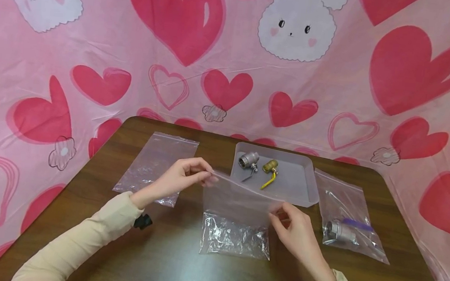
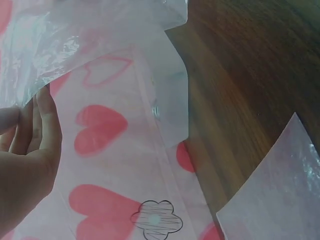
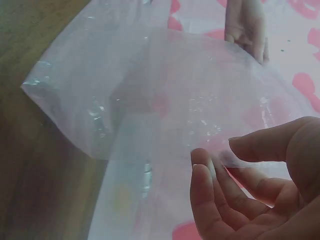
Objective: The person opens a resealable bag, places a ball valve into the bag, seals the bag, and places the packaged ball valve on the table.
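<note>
A clear zip bag hangs over the table between both hands, its lower part shiny and nothing visible inside. My left hand pinches its top left corner; the left wrist view shows that hand with thumb and fingers together on the film. At the top right corner, my right hand holds the edge between thumb and fingers. In the right wrist view, the bag spreads out from the right hand towards the left one.
Behind the bag stands a translucent tray with a silver valve and a yellow-handled brass valve. Another zip bag lies flat at left. At right lies a bag with a metal fitting inside. A heart-patterned cloth hangs behind.
</note>
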The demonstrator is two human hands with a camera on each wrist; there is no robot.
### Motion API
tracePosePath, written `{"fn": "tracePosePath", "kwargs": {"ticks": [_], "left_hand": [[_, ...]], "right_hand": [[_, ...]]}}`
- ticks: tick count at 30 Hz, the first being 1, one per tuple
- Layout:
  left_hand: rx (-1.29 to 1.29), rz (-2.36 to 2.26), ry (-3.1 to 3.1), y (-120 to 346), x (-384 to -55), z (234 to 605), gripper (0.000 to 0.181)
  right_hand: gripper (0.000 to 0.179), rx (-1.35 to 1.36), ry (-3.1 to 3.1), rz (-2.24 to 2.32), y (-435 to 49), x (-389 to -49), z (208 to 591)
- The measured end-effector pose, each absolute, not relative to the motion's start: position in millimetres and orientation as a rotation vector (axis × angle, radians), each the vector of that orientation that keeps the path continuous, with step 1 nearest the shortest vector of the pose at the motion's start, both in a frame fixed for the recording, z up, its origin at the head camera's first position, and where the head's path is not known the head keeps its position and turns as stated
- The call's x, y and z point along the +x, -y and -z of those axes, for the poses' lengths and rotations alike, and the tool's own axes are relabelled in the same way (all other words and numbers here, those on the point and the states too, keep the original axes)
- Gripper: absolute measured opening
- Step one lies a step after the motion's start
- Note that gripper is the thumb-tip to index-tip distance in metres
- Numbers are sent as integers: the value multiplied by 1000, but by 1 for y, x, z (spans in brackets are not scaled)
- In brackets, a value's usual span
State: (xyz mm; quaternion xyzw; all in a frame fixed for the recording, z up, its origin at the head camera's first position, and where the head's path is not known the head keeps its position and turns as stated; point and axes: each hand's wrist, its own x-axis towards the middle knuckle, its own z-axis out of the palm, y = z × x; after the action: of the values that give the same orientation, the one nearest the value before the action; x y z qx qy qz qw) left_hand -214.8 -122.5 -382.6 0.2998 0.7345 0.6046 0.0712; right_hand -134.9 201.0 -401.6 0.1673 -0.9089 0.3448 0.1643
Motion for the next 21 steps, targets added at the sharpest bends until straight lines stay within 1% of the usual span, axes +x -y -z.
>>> {"fn": "tracePosePath", "kwargs": {"ticks": [8,15,18,21], "left_hand": [[999,-1842,-2167,117,-208,379,25],[952,-1844,-2238,110,-200,375,13],[941,-1839,-2273,109,-198,375,11],[945,-1834,-2312,108,-197,375,10]], "right_hand": [[15,502,2578,-940,-203,-134,399],[18,577,2547,-870,-206,-133,396],[24,592,2502,-811,-206,-131,390],[34,589,2465,-785,-205,-129,382]]}}
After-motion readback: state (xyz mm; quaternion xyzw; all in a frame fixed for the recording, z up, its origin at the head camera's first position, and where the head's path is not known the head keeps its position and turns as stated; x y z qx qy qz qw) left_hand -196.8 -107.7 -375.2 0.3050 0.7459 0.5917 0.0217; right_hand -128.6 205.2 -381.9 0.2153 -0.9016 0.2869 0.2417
